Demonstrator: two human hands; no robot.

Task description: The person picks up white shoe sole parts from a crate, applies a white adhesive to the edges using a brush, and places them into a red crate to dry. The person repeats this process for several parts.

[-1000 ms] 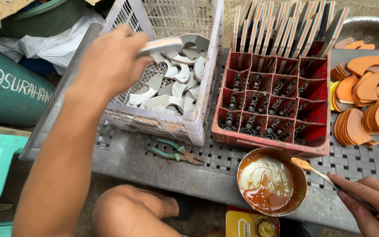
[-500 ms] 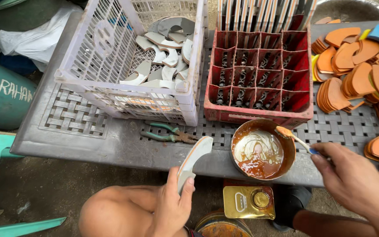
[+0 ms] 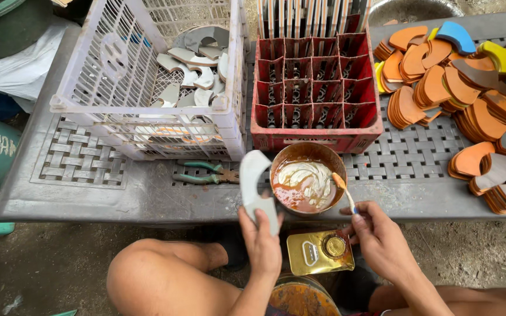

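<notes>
My left hand (image 3: 262, 243) holds a grey curved sole-shaped piece (image 3: 255, 187) upright at the table's near edge, just left of a round metal bowl (image 3: 306, 182) of orange and white glue. A small brush (image 3: 344, 190) sits in my right hand (image 3: 379, 237), its orange-tipped bristles at the bowl's right rim. A gold rectangular tin (image 3: 321, 253) lies below the bowl, between my two hands.
A white plastic crate (image 3: 118, 88) holds several grey pieces. A red divided crate (image 3: 314, 88) stands behind the bowl. Stacks of orange curved pieces (image 3: 440, 88) cover the table's right side. Green-handled pliers (image 3: 206, 173) lie on the grey table (image 3: 83, 164). My bare knees show below.
My left hand lifted a grey piece from the white crate, carried it down to the near edge and now holds it beside the bowl. My right hand keeps the brush at the bowl.
</notes>
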